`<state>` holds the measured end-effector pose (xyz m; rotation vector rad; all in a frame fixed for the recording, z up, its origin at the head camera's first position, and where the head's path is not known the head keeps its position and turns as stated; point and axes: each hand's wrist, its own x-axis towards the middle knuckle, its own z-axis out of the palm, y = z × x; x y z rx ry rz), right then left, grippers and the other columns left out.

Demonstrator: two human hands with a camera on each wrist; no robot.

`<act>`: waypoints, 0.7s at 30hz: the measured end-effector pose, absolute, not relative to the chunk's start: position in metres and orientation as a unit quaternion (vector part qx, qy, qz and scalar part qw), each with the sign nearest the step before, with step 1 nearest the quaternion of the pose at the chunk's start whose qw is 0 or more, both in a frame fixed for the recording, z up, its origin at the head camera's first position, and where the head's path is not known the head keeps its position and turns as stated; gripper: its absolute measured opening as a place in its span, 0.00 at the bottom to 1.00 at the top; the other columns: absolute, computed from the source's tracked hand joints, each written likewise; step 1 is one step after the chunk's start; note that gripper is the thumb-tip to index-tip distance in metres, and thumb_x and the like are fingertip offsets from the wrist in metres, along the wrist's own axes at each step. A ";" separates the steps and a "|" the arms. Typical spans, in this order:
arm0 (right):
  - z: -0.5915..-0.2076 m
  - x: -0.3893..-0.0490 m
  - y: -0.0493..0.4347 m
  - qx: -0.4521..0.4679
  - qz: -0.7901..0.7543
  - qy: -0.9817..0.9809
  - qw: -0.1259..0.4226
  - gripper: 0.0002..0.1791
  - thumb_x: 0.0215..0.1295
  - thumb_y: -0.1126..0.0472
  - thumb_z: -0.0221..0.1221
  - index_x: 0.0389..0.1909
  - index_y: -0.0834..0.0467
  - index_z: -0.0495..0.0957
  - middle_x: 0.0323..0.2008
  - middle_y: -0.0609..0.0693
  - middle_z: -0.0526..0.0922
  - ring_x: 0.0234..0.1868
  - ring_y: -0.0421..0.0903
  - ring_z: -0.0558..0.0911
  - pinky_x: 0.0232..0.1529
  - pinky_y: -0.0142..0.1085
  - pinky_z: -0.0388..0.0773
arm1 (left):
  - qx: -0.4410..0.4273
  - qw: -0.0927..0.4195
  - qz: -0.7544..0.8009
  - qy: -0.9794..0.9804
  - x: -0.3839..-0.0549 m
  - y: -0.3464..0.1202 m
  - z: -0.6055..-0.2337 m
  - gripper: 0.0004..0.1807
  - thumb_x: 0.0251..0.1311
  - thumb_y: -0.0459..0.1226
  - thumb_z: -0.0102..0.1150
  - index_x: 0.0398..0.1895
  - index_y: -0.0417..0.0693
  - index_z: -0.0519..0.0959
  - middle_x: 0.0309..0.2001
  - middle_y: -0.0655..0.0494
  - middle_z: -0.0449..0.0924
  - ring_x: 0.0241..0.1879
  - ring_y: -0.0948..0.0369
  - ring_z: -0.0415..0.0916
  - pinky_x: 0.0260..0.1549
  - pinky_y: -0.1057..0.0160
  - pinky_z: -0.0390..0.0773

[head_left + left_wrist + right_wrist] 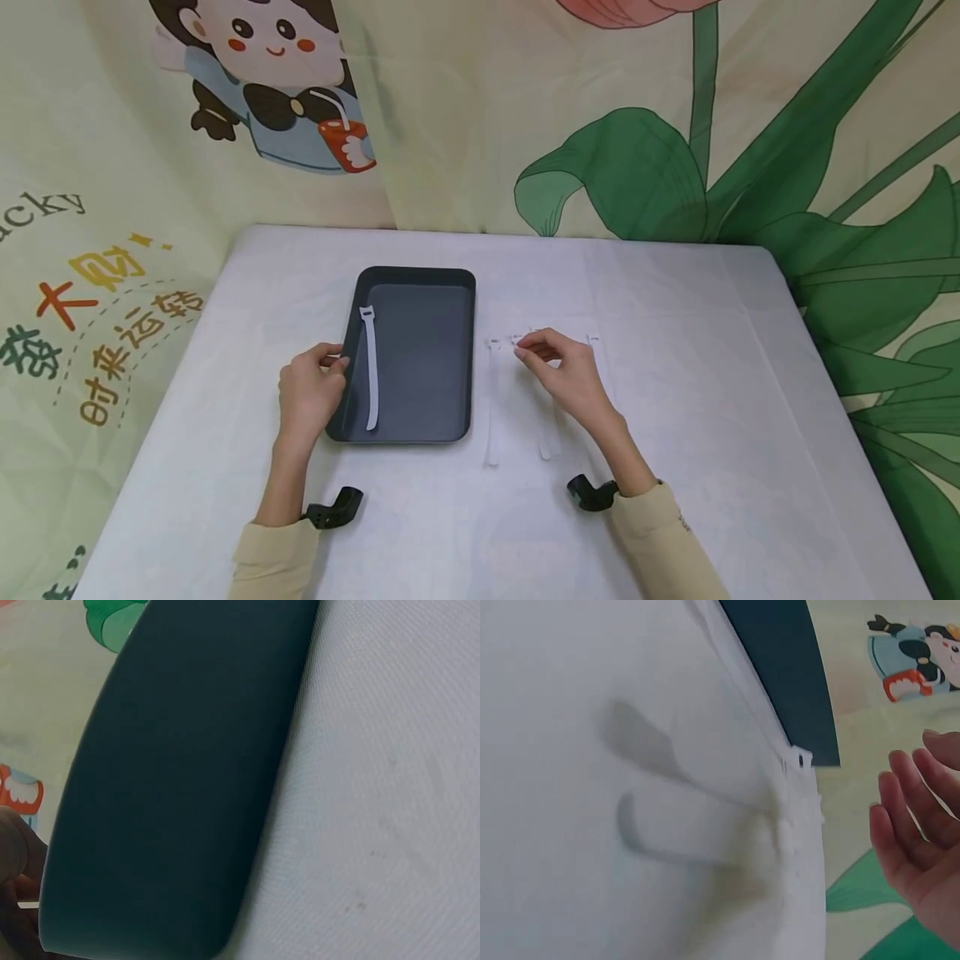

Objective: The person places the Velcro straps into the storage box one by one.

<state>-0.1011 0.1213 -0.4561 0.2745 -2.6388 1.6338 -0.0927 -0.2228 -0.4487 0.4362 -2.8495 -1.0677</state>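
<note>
Left hand (311,392): fingers bent, appears to grip the left rim of the dark tray (427,358). Right hand (562,375): loosely curved, thumb and index slightly apart, nothing visible in hold; hovers above the white straps (492,408) right of the tray. One strap (371,371) lies lengthwise inside the tray, at its left side. Judged progress: early; one strap placed, the others on the table (690,350) outstanding. Counts: tray, 1; straps inside, 1; outside, at least 3, exact number hidden by the right hand; black wrist devices (337,510), 2.
</note>
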 end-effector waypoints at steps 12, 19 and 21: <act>-0.463 -0.095 0.172 0.032 0.447 -0.893 0.045 0.11 0.67 0.64 0.67 0.47 0.62 0.84 0.40 0.55 0.89 0.40 0.51 0.86 0.46 0.42 0.82 | 0.142 0.030 -0.346 -0.927 -0.095 -0.223 -0.449 0.17 0.69 0.31 0.56 0.57 0.33 0.81 0.45 0.33 0.86 0.36 0.42 0.83 0.27 0.60 0.70; -0.469 -0.095 0.188 -0.004 0.414 -0.910 0.030 0.12 0.68 0.65 0.66 0.50 0.63 0.83 0.42 0.59 0.88 0.42 0.54 0.86 0.46 0.45 0.81 | 0.143 0.030 -0.346 -0.927 -0.094 -0.222 -0.448 0.17 0.69 0.31 0.56 0.57 0.33 0.82 0.45 0.33 0.86 0.37 0.42 0.83 0.27 0.60 0.70; -0.471 -0.097 0.192 -0.015 0.409 -0.912 0.028 0.12 0.68 0.65 0.65 0.50 0.63 0.83 0.41 0.59 0.88 0.41 0.55 0.86 0.43 0.44 0.81 | 0.144 0.028 -0.346 -0.927 -0.094 -0.221 -0.448 0.17 0.69 0.31 0.55 0.57 0.33 0.81 0.46 0.33 0.86 0.37 0.42 0.83 0.26 0.60 0.70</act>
